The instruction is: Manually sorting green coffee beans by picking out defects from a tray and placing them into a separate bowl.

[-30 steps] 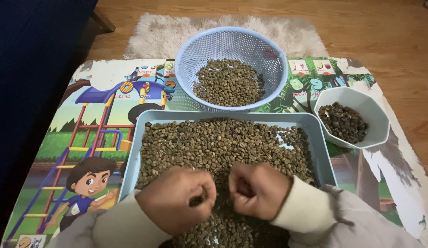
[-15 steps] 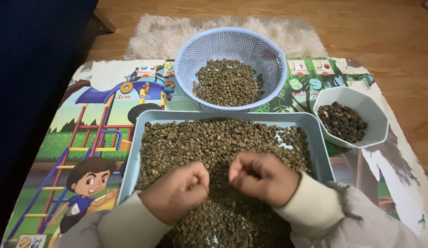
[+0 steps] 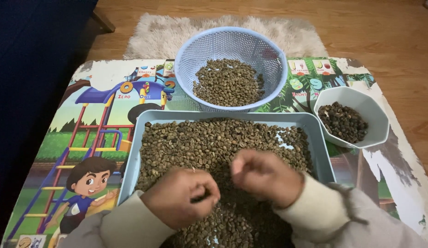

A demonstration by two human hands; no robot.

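A light blue rectangular tray (image 3: 315,133) in front of me is heaped with greenish-brown beans (image 3: 214,142). My left hand (image 3: 179,197) rests on the beans at the tray's near side, fingers curled in, seemingly pinching a few beans. Just to its right, my right hand (image 3: 267,177) hovers over the pile with fingers curled; what it holds is hidden. Both wrists wear pale sleeves.
A round blue perforated basket (image 3: 191,50) behind the tray holds more beans. A white angular bowl (image 3: 377,117) of darker beans stands at the right. All sit on a low table with a colourful playground picture (image 3: 92,133). A shaggy rug (image 3: 149,32) lies beyond.
Both hands have shifted slightly over the near part of the pile, fingers working among the beans. The right hand rose and moved right a little. Tray, basket and bowl have stayed put.
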